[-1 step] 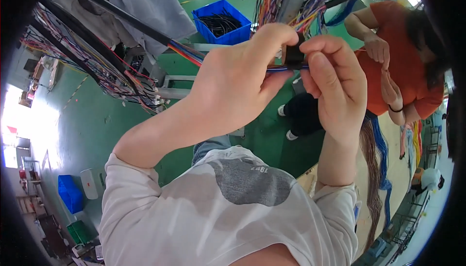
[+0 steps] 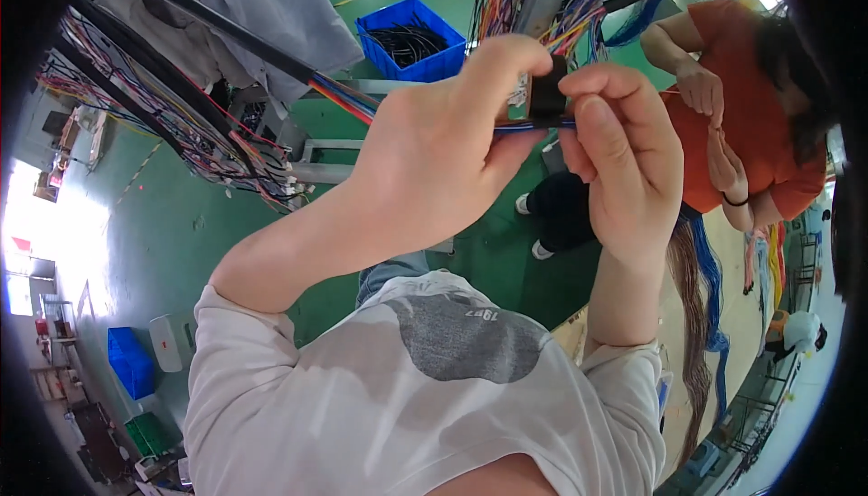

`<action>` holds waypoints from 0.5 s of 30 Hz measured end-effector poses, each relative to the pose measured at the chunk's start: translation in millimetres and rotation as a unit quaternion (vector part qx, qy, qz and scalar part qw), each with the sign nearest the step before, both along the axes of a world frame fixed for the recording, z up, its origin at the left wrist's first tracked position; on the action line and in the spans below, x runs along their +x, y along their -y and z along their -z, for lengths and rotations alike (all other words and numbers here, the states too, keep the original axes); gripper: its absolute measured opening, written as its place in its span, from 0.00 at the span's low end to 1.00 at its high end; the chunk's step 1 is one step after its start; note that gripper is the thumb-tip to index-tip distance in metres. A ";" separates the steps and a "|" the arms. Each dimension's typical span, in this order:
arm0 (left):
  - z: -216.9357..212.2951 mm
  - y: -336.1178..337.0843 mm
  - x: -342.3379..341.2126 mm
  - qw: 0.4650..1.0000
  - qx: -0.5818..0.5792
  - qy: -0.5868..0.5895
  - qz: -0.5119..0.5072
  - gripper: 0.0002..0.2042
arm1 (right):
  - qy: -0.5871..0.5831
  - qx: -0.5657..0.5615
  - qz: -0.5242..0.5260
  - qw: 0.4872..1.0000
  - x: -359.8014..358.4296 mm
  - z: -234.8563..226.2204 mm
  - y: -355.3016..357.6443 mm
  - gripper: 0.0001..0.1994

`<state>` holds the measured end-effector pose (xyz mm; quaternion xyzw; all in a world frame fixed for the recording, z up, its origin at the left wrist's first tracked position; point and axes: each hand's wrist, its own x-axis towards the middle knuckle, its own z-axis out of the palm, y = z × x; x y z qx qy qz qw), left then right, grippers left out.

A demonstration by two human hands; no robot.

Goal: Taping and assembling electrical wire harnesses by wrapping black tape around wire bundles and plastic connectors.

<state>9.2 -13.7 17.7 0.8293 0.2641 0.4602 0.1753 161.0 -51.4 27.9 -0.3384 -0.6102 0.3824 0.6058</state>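
A bundle of coloured wires (image 2: 514,126) runs crosswise between my hands, coming out of a black sleeve (image 2: 289,68) on the left. My left hand (image 2: 434,148) is closed around the bundle. Its raised forefinger touches the upper end of a strip of black tape (image 2: 547,96) that stands up from the wires. The tape's lower end is wrapped around the bundle. On the other side my right hand (image 2: 628,157) is closed, its lower fingers at the bundle and its forefinger tip against the tape's edge. The wires inside both palms are hidden.
A blue bin (image 2: 411,44) with black pieces stands on the floor ahead. Thick wire bundles (image 2: 172,103) hang at left and more wires (image 2: 506,8) at top. A co-worker in orange (image 2: 746,116) stands at right, beside a table (image 2: 737,279) with brown and blue wires.
The black strip shows longer above the bundle, and my left forefinger has risen slightly. My right hand has hardly moved.
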 end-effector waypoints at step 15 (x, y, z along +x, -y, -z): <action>-16.1 -0.8 -9.9 0.762 -0.538 0.220 0.286 0.19 | -0.051 0.083 -0.017 0.995 -7.5 22.3 10.4 0.12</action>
